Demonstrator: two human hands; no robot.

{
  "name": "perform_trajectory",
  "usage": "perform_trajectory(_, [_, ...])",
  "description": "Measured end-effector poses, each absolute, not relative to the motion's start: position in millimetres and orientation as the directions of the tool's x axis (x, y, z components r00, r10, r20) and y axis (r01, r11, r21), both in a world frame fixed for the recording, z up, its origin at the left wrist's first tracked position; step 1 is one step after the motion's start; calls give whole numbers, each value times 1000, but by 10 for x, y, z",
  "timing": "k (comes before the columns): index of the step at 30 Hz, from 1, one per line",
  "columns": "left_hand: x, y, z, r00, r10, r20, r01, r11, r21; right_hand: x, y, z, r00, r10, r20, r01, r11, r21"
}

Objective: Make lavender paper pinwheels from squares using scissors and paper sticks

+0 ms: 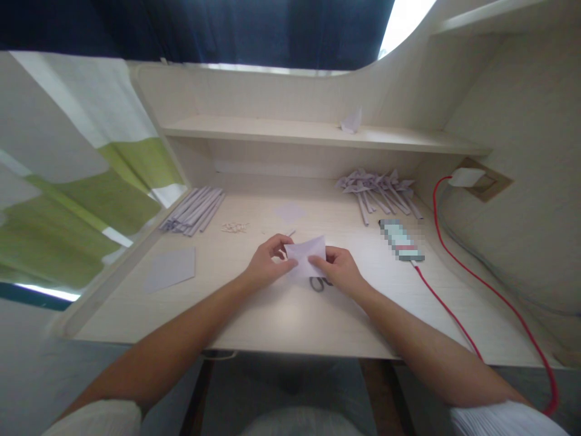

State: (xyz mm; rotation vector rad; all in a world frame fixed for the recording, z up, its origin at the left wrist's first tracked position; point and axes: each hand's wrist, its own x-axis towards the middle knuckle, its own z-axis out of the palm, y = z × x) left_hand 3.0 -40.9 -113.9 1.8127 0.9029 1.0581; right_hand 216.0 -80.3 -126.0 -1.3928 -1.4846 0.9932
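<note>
Between my two hands is a small sheet of pale lilac paper (307,249), held above the desk. My left hand (271,260) pinches its left edge, with the thumb on top. On the right side, my right hand (338,268) grips the sheet with its thumb pressed on the face. Below the paper lies a pair of scissors (317,284), with the handle loops showing and the blades mostly hidden. Another pale square of paper (290,211) rests flat on the desk beyond my hands.
Rolled paper sticks (194,210) lie at the left, near small beige pieces (235,227) and a stack of paper (171,269). Paper pinwheels on sticks (379,188) lie at the back right. A phone (402,240) charges by a red cable (447,309). A folded paper (351,122) stands on the shelf.
</note>
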Motion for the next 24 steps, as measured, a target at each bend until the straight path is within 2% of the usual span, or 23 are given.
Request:
perform_trajectory(5, [39,-419,-1180,479,802,357,203,-497,844,2130,-788,-1223,20,1000,-21,191,-24,-981])
perform_trajectory(10, [50,-405,-1249,526,809,263,207,-422,882,2140,-757,-1209,43,998,-52,127,-58,-990])
perform_trajectory(13, [51,-412,-1226,512,827,234,218,-388,896,2149,-751,-1214,29,998,-58,116,-61,-991])
perform_trajectory(21, [23,-398,-1121,472,825,310,181,-435,882,2160,-767,-1151,-47,992,-113,70,-110,-992])
perform_trajectory(24, [21,-384,-1137,420,853,310,189,-416,890,2175,-758,-1162,-83,987,-135,5,-135,-991])
